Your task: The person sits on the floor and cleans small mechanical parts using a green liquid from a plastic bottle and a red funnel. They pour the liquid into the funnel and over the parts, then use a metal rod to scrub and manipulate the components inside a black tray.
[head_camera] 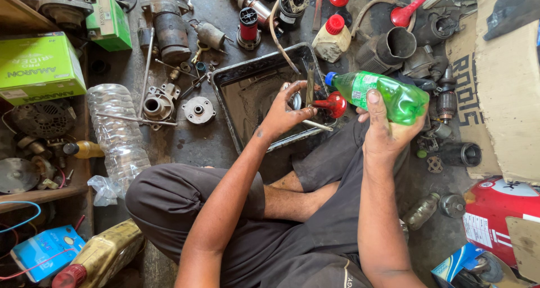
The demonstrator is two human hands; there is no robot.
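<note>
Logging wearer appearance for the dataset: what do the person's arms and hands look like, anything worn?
Both arms are bare to the shoulder edge: no sleeves, gloves, watch or rings in view. The left hand has a small dark smudge near the wrist; the right hand shows a pale, short thumbnail. Dark grey shorts cover the legs below.
</note>
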